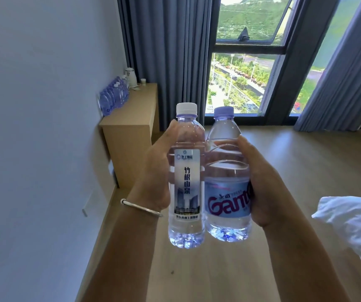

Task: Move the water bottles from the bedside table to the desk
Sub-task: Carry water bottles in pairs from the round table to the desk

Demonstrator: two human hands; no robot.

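My left hand (155, 171) grips a tall clear water bottle (186, 192) with a white cap and a grey picture label. My right hand (260, 182) grips a rounder clear bottle (227, 201) with a purple cap and a blue label. Both bottles are upright, side by side and touching, held in the air above the wooden floor. The light wooden desk (136, 107) stands against the left wall ahead, with several water bottles (113, 94) lined up along its wall side. The bedside table is out of view.
A white kettle (130, 76) and a small cup (143, 81) stand at the desk's far end. Grey curtains (166, 57) and a large window (249, 62) fill the far wall. White bedding (353, 221) shows at the right edge. Wooden floor (306, 162) lies between me and the desk.
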